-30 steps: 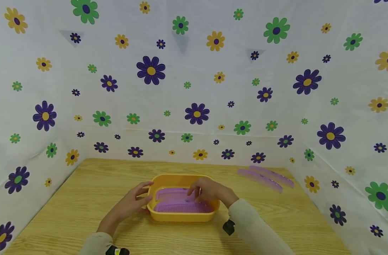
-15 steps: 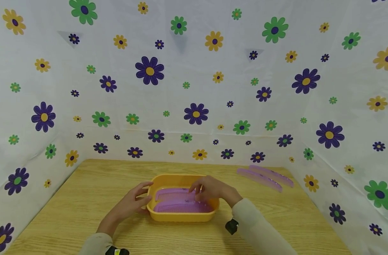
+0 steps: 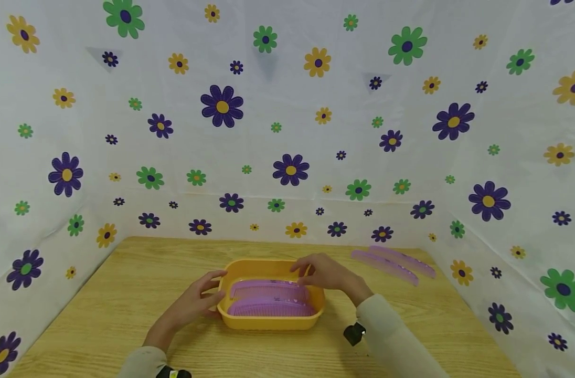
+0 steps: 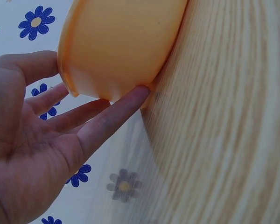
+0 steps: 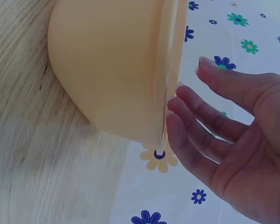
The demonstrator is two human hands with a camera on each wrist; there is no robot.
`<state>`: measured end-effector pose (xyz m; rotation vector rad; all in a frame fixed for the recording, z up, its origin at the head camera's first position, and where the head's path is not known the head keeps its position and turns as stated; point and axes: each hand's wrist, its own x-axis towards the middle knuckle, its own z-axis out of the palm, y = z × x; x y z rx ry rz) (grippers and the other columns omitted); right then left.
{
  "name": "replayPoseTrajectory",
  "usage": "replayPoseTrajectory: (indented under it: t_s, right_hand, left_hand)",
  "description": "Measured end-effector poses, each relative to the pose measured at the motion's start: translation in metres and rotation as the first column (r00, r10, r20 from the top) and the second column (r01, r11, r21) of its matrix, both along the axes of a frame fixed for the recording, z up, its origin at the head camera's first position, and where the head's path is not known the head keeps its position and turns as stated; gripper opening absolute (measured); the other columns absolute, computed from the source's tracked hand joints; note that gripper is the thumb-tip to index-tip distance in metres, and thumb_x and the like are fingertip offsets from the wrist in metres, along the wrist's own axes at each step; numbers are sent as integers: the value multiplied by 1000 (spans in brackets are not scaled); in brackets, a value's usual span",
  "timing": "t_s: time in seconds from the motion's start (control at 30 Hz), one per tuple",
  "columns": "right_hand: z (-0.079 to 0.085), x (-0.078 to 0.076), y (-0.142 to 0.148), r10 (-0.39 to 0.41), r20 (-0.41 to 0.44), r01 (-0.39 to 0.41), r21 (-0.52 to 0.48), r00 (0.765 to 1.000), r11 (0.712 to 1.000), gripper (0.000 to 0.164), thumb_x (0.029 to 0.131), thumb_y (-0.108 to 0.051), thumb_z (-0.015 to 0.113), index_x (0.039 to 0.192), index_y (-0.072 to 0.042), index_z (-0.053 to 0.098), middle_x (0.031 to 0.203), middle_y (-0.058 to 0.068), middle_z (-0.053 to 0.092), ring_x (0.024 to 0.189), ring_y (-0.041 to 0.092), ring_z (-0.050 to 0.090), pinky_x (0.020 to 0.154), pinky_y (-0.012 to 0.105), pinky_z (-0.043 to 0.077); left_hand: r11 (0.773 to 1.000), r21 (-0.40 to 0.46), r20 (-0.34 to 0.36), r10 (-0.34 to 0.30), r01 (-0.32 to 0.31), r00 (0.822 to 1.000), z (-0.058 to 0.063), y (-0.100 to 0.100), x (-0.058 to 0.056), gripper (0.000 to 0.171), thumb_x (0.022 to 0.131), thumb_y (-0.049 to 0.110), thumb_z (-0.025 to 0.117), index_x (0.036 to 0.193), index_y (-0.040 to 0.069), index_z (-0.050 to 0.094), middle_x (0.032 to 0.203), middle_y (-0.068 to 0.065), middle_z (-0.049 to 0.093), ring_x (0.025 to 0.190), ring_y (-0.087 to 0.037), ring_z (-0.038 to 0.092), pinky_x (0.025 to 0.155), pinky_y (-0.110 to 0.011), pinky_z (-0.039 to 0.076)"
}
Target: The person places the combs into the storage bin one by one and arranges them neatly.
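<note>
Two purple combs lie in a yellow plastic basin, the far comb [image 3: 268, 289] behind the near comb [image 3: 270, 306], teeth toward the front. My left hand [image 3: 198, 296] rests against the left end of the basin [image 3: 268, 323]. In the left wrist view its fingers [image 4: 116, 112] are extended and touch the outer wall and rim. Over the right end of the basin is my right hand [image 3: 327, 272], holding nothing. Its fingers [image 5: 196, 121] are slightly bent, with the tips right at the rim in the right wrist view, the thumb apart from them.
Two more purple combs lie side by side at the table's back right, one comb [image 3: 386, 268] in front of the other comb [image 3: 405, 261]. The wooden table [image 3: 174, 257] is walled by a white flowered sheet [image 3: 174, 152] at the back and sides.
My right hand has drawn away from the combs, up and to the right toward the basin's rim, uncovering their right ends. The left hand and the basin have stayed put.
</note>
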<state>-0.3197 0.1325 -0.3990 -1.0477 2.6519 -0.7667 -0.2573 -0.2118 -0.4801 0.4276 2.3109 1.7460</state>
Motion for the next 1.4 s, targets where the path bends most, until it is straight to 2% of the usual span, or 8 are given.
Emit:
replayPoseTrajectory:
  t_s: [0.13,0.3,0.47,0.67,0.83,1.1,1.4]
  right_hand:
    - [2,1,9,1,-25,-1,-18,1000,1000,29,90,-14,65,118,-8,66,109,12,68,91,19,62,78,27,56]
    - [4,0,26,-45,-59,43,-28,997,999,30,89,-17,66,118,-9,65,107,13,68,90,20,62,75,24,55]
    - [4,-3,44,-95,-63,92,-46,993,995,31,89,-18,66,119,-9,64,105,11,67,90,20,61,74,20,54]
    - [1,-8,64,-142,-84,140,-33,986,990,30,89,-23,67,118,-16,64,105,5,66,90,18,61,73,20,53]
    - [-3,-11,78,-173,-77,171,-33,982,985,32,88,-25,67,118,-15,63,106,5,66,91,19,61,75,25,56]
    - [-4,-16,97,-222,-92,219,-44,971,975,34,88,-19,68,120,-10,61,107,13,66,92,23,63,77,34,59]
    - [-5,-17,116,-240,-100,237,-35,966,971,35,89,-19,66,121,-8,60,113,17,64,97,30,63,80,40,58]
  left_hand:
    - [1000,7,5,-1,1,1000,-1,0,1,57,98,25,54,147,14,29,149,-29,30,125,-46,48,77,-43,60]
    - [1000,8,5,-5,5,1000,-1,0,1,57,98,25,54,148,14,28,149,-29,30,125,-46,49,77,-44,60]
    - [1000,11,8,-3,3,1000,-1,0,0,56,98,25,53,147,15,29,151,-28,28,125,-46,48,77,-44,60]
    - [1000,11,4,-5,5,1000,0,0,-1,56,98,25,53,147,14,29,150,-29,29,125,-46,49,77,-44,60]
    - [1000,19,8,-9,9,1000,-1,0,0,57,98,23,53,148,13,28,150,-30,28,124,-47,49,77,-45,59]
    - [1000,30,16,-10,9,1000,0,0,1,57,98,23,53,148,12,28,150,-29,27,125,-47,48,78,-46,59]
    - [1000,29,13,-13,13,1000,-1,0,1,57,98,23,53,148,13,28,150,-30,28,124,-46,49,78,-46,59]
